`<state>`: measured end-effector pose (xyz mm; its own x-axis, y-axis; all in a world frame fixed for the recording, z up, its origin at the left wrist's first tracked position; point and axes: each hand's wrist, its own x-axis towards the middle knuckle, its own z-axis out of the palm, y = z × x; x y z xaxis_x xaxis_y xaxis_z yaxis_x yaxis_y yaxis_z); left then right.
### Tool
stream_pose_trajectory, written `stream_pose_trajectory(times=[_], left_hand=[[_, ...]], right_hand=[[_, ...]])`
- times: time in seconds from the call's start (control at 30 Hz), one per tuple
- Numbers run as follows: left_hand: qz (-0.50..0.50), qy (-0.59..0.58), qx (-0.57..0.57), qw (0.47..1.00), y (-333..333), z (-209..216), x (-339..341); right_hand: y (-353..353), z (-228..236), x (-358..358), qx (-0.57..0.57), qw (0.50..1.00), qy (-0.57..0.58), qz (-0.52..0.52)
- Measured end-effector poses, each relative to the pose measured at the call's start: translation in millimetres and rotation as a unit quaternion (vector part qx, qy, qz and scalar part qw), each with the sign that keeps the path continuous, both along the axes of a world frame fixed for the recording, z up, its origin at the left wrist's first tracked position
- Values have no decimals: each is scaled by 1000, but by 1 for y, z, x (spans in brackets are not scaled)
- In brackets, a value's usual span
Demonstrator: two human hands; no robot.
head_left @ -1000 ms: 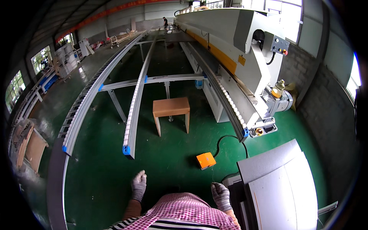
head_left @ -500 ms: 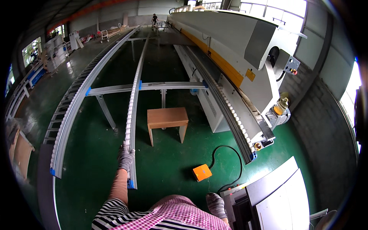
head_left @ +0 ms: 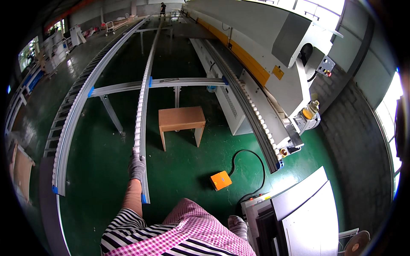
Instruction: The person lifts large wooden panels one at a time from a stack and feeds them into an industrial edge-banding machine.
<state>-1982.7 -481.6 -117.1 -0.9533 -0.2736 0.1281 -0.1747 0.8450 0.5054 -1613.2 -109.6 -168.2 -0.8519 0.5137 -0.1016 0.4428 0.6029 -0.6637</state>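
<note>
My left hand (head_left: pixel 137 167), in a grey glove, is closed over the near part of the middle roller rail (head_left: pixel 139 115), a long aluminium bar with white rollers. Most of its fingertips are hidden by the rail. Low in the view, my right hand (head_left: pixel 237 226), also in a grey glove, hangs beside the control console (head_left: pixel 309 213). Its fingers are partly hidden, so I cannot tell how they are held. A checked pink apron and striped sleeve show between the two hands.
A brown wooden stool (head_left: pixel 181 117) stands right of the middle rail. An orange foot pedal (head_left: pixel 221 181) with a black cable lies on the green floor. Another roller rail (head_left: pixel 74 123) runs on the left. A long white machine (head_left: pixel 252 38) extends along the right. Far off stands a person (head_left: pixel 163 9).
The whole scene has shifted slightly up and left as the view tilts. My left hand is still on the rail, and my right hand stays low by the console.
</note>
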Motion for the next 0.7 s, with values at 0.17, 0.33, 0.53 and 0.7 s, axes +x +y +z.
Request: stream_pose_trajectory(times=[0.17,0.33,0.53,0.7], left_hand=[[-3,35,-36,999,-11,-31,-9],[-10,69,-16,997,-6,-35,-19],[13,31,54,998,1,-13,-5],[38,27,21,999,11,-4,-10]], right_hand=[[11,-56,31,-197,966,78,-150],[40,-160,57,-646,617,-4,-449],[6,-41,12,-603,703,-93,-364],[-6,-10,-3,-581,736,-102,-333]])
